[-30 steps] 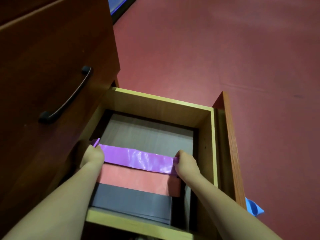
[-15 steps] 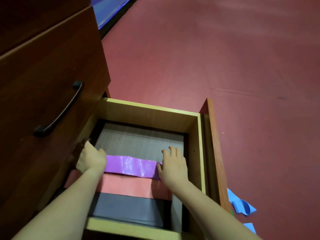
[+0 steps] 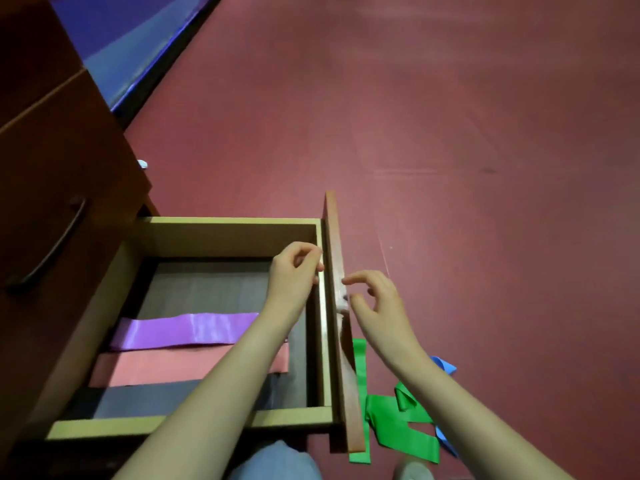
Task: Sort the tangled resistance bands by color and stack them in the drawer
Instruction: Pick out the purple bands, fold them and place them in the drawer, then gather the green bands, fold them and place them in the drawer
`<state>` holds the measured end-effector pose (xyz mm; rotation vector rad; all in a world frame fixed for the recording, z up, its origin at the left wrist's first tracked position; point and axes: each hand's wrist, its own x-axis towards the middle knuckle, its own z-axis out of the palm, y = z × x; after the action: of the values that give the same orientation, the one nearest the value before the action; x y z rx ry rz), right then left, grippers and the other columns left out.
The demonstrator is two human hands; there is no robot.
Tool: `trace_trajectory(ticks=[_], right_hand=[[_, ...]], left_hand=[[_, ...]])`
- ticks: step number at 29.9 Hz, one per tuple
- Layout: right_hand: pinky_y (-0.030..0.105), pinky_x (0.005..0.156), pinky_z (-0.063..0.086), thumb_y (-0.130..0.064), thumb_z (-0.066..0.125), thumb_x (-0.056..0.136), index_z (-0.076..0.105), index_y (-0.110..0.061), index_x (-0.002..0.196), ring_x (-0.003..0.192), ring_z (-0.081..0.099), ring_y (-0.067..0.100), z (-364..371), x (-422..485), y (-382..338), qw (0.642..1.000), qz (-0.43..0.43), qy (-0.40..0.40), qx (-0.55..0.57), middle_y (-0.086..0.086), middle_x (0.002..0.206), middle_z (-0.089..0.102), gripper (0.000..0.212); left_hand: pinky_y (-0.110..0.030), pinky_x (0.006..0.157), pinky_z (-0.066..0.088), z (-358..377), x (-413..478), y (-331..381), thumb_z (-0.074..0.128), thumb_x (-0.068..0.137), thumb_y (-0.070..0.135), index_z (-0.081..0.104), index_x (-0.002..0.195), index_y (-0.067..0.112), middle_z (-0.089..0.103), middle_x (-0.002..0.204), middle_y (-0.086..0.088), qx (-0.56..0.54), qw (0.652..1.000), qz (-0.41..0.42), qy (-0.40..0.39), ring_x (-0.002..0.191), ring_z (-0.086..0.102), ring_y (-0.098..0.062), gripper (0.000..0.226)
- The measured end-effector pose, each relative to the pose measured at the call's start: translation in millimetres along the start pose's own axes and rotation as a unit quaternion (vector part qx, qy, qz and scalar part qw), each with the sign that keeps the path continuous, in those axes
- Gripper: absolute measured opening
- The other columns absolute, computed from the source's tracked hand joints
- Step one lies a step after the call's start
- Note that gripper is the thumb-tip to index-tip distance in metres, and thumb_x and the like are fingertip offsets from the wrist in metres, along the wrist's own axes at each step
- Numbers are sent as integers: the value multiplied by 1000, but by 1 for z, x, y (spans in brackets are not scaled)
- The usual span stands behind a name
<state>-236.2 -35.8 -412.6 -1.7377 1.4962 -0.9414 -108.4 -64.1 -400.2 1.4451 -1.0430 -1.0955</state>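
Note:
The open wooden drawer (image 3: 228, 221) holds three flat bands side by side: a purple band (image 3: 183, 330), a pink band (image 3: 166, 366) and a grey band (image 3: 138, 398) nearest me. My left hand (image 3: 294, 277) hovers over the drawer's right side by its front panel (image 3: 333, 237), fingers loosely curled and empty. My right hand (image 3: 375, 301) is just outside that panel, fingers relaxed, holding nothing. Green bands (image 3: 398, 424) and a blue band (image 3: 445, 365) lie tangled on the red floor beyond the panel, partly hidden by my right forearm.
A dark wooden cabinet with a black handle (image 3: 52, 251) rises on the left above the drawer. Red floor (image 3: 450, 133) stretches to the right and far side. A blue mat (image 3: 131, 39) lies at the top left. My knee (image 3: 277, 462) shows at the bottom.
Both hands left the purple band, which now lies flat in the drawer, and moved right to the drawer's front panel. My view swung right, revealing the green bands.

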Motion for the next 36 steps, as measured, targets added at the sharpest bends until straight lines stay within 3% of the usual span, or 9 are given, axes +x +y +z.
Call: trace_trajectory(ticks=[6, 9, 13, 17, 22, 26, 29, 36], right_hand=[[27, 91, 37, -14, 40, 67, 65, -11, 89, 97, 50, 13, -84, -22, 54, 995, 75, 60, -20, -7, 90, 56, 34], [26, 87, 36, -2, 45, 76, 65, -9, 91, 101, 52, 18, -122, -39, 102, 988, 133, 70, -31, -4, 92, 57, 26], [17, 71, 32, 7, 45, 79, 63, -12, 90, 94, 50, 16, -152, -61, 173, 976, 203, 78, -23, 7, 102, 63, 28], [-4, 61, 33, 10, 42, 82, 63, -1, 94, 79, 52, 9, -159, -72, 238, 957, 265, 116, 8, 4, 96, 59, 26], [-6, 62, 33, 11, 42, 81, 63, 4, 95, 63, 48, -26, -141, -67, 302, 946, 293, 133, 39, 2, 93, 58, 26], [-3, 65, 34, 12, 41, 80, 63, 3, 95, 64, 49, -25, -119, -70, 349, 936, 311, 157, 52, 0, 86, 59, 28], [-1, 68, 36, 11, 41, 80, 61, -8, 91, 68, 51, -22, -102, -68, 373, 937, 298, 172, 56, -14, 78, 57, 30], [3, 69, 38, 9, 43, 81, 58, -16, 85, 68, 51, -17, -56, -80, 422, 938, 319, 109, 76, -14, 81, 58, 29]], left_hand=[[-11, 37, 30, 107, -37, 21, 50, 89, 6, 54, 70, 17, 55, 51, 5, -40, 989, 0, -140, 36, 44, 1, 23], [-12, 36, 29, 162, -54, 8, 51, 88, 6, 54, 69, 18, 56, 43, 8, -43, 981, -44, -183, 35, 44, 0, 23], [-12, 37, 30, 207, -64, -30, 50, 89, 7, 53, 69, 19, 53, 58, 1, -43, 973, -113, -195, 36, 44, 0, 23], [-12, 37, 31, 233, -57, -76, 50, 88, 6, 54, 69, 19, 55, 43, 8, -72, 969, -169, -164, 35, 45, -2, 24], [-14, 38, 33, 250, -34, -127, 47, 88, 8, 55, 73, 19, 55, 41, 10, -87, 969, -201, -112, 35, 46, -2, 21], [-15, 40, 33, 262, -19, -177, 44, 89, 8, 56, 75, 20, 56, 43, 11, -110, 967, -217, -79, 38, 47, -3, 22], [-15, 39, 35, 264, -8, -207, 42, 90, 7, 55, 76, 21, 57, 45, 10, -107, 968, -217, -70, 39, 47, -4, 23], [-14, 42, 37, 267, -12, -270, 39, 88, 0, 55, 78, 19, 59, 47, 11, -69, 963, -237, -105, 41, 48, -3, 27]])
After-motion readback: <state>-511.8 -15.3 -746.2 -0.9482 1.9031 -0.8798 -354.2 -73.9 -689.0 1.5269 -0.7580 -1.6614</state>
